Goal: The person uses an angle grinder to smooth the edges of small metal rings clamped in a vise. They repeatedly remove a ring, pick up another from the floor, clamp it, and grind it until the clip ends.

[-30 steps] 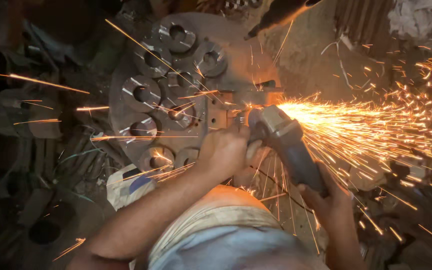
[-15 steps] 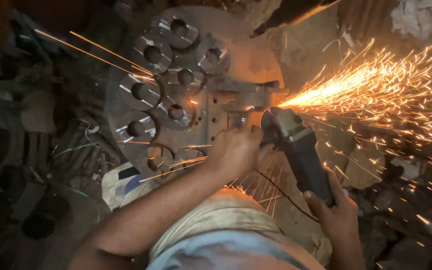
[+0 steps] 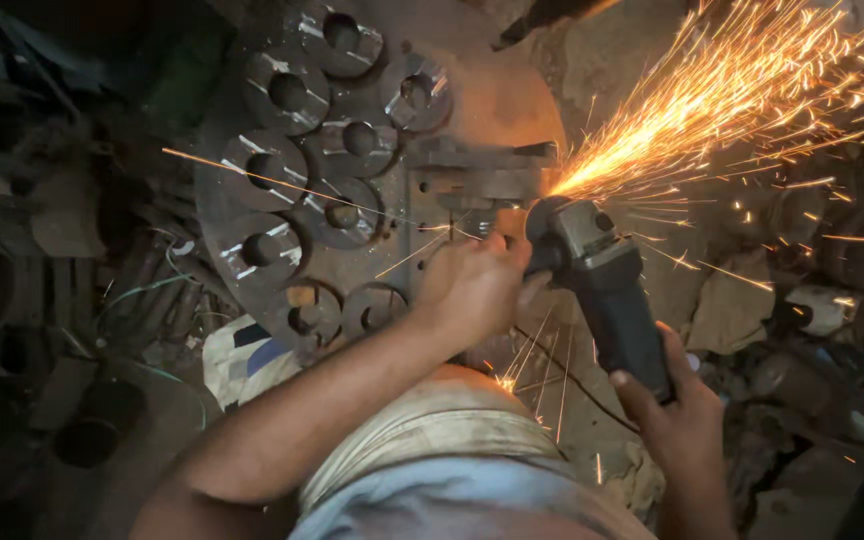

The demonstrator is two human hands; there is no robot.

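Sparks [image 3: 742, 110] are now being thrown up toward the top right corner of the view, steeper than half a second ago, when they were fanning out flatter to the right; the grinder head is sitting at much the same spot on the plate's right edge.

Round steel plate [image 3: 512, 100] is lying flat, filling the upper middle of the view. Metal rings [image 3: 287, 92] with centre holes are being carried across its left half, down to its lower edge. Welded bar pieces [image 3: 477, 170] are lying near its right edge.

Angle grinder [image 3: 602, 280] is being held against the bar pieces at the plate's right edge, body slanting down and right off the plate.

Left hand [image 3: 472, 285] is being kept clenched at the grinder's head; what exactly the fingers are wrapping cannot be told. Right hand [image 3: 687, 425] is grasping the grinder's rear body, fingers closed around it.

Scrap and dark metal parts are lying around the plate on all sides. A white and blue bag [image 3: 242, 355] is lying just off the plate's lower left edge.
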